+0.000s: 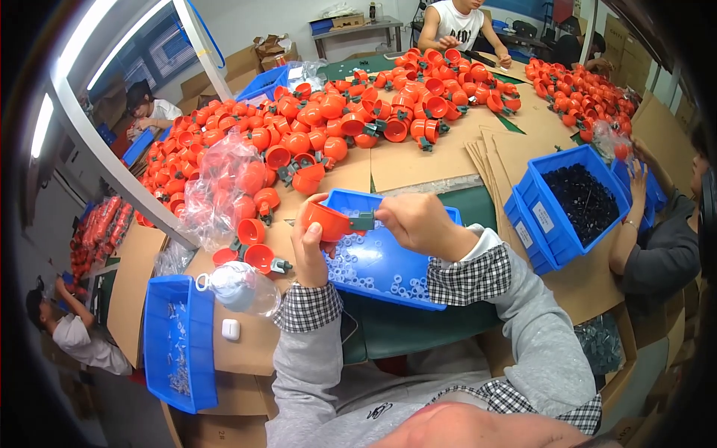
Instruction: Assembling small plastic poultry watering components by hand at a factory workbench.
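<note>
My left hand point(311, 250) is wrapped round an orange-red plastic cup point(327, 222), held tilted over the near edge of the table. A dark green fitting point(362, 221) sticks out from the cup's right side. At the outer end of that fitting, the fingers of my right hand point(424, 224) are pinched closed; whether a small part is also between them is hidden. Below both hands lies a blue bin point(403, 263) with many small whitish rings point(357, 278), mostly toward its left side. Two more red cups point(259, 257) with green fittings lie just left of my left hand.
A large heap of red cups point(314, 112) covers the far table. Left stand a clear bottle point(258, 291), a white case point(231, 329) and a blue bin point(179, 281) of small clear parts. Right, a blue bin point(536, 173) holds black pieces, beside a co-worker's arm point(635, 194).
</note>
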The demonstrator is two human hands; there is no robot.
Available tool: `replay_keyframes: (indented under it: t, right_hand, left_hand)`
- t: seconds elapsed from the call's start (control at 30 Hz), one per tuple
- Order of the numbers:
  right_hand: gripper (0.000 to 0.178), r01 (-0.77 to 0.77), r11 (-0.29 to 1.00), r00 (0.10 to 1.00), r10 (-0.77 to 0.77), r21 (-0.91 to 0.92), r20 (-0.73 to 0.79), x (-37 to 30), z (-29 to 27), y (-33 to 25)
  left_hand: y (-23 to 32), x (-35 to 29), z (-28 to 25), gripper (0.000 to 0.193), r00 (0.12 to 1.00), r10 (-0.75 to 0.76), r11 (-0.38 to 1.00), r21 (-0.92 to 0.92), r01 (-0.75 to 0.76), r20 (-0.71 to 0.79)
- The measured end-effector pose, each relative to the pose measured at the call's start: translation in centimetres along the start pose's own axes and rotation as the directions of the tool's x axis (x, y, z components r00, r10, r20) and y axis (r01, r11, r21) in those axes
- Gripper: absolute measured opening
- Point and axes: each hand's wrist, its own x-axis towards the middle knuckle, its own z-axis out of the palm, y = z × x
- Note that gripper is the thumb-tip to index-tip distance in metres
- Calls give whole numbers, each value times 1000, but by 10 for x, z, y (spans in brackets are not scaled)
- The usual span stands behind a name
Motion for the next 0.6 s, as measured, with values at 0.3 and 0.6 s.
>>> replay_keyframes:
  t: [0.3, 0.6]
  right_hand:
    - [37, -214, 946, 976, 201, 243, 77, 7, -11, -14]
    - [43, -741, 176, 668, 288, 648, 686, 3, -6, 7]
  left_hand:
    - [-1, 0, -2, 58, 999, 8, 1000, -6, -8, -31]
    - [2, -2, 2, 56, 999, 33, 999, 29, -33, 12]
